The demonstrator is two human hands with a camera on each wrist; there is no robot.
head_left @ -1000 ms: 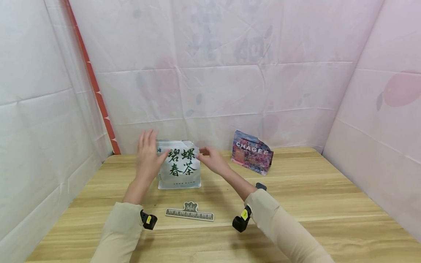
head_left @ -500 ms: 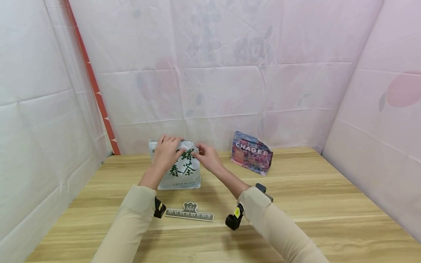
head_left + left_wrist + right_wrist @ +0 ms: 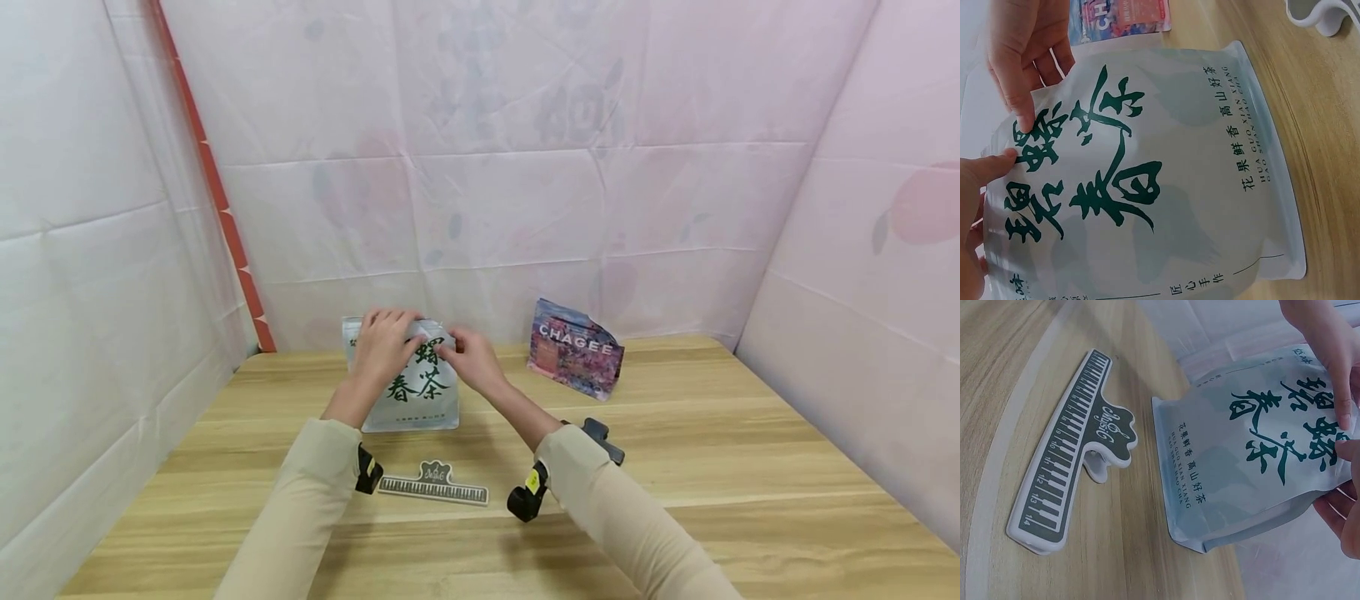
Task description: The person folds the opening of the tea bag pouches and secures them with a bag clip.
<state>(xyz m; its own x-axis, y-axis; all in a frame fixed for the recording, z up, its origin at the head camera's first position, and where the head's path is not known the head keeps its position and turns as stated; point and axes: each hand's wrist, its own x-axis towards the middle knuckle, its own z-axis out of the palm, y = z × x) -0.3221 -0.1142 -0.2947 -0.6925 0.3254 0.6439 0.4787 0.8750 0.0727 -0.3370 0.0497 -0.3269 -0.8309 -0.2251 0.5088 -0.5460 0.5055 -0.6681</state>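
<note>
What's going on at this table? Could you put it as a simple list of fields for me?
Left hand: grips top of pale pouch
Right hand: pinches pouch's top right corner
Pouch markings: dark green characters
Piano-key clip: lying in front of pouch, reads "Music"
CHAGEE bag: blue and pink, to pouch's right
Table: wood-grained

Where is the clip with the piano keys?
In the head view, the piano clip lies on the wooden table, nearer the camera than the white tea pouch, between the person's left sleeve and right sleeve.
</note>
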